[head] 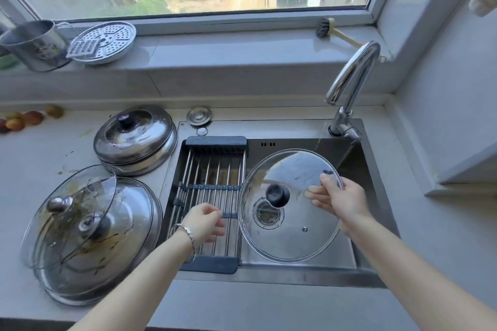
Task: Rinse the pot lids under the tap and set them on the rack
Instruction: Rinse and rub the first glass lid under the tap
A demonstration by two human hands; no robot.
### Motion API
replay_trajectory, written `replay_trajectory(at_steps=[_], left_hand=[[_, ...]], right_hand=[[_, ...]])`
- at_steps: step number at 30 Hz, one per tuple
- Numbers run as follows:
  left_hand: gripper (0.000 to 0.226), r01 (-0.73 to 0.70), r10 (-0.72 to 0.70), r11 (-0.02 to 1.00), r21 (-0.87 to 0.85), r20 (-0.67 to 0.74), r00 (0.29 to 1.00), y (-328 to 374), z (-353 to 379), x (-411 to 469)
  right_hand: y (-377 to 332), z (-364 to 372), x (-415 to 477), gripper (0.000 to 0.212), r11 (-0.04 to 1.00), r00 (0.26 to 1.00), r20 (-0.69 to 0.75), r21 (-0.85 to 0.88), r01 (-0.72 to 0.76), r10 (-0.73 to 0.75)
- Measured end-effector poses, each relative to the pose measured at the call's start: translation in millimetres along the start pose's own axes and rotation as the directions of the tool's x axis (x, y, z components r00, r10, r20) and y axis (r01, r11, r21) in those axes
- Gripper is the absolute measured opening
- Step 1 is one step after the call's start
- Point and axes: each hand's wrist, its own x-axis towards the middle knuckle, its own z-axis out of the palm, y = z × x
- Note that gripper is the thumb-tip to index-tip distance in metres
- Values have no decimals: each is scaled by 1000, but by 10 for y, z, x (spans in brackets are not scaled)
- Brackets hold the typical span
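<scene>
My right hand (340,200) grips the right rim of a glass lid (290,234) with a black knob, thumb on top and fingers under the glass, holding it over the sink (360,158). My left hand (205,222) hovers over the drying rack (212,169) that spans the sink's left part, fingers loosely curled and holding nothing. The tap (352,80) stands at the sink's back right with no water visible. On the counter to the left lie a domed steel lid (135,140), a dirty glass lid (70,217) and a large steel lid (118,247) beneath it.
On the windowsill stand a metal mug (35,44), a steamer plate (107,41) with a grater, and a brush (336,31). Fruit (24,119) lies at the counter's far left. A sink stopper (199,115) rests behind the rack.
</scene>
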Motion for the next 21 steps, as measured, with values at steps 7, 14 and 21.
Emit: replay_trajectory(at_steps=[7, 14, 21], left_hand=[[13, -33, 34, 999, 26, -48, 998, -158, -477, 50], [18, -20, 16, 999, -49, -79, 997, -267, -1031, 219], [12, -6, 3, 999, -38, -59, 998, -391, -1384, 433]], right_hand=[[160, 672, 154, 17, 998, 999, -25, 38, 43, -42], [509, 1601, 492, 16, 996, 994, -85, 68, -62, 68], [881, 1942, 645, 16, 991, 987, -87, 19, -131, 132]])
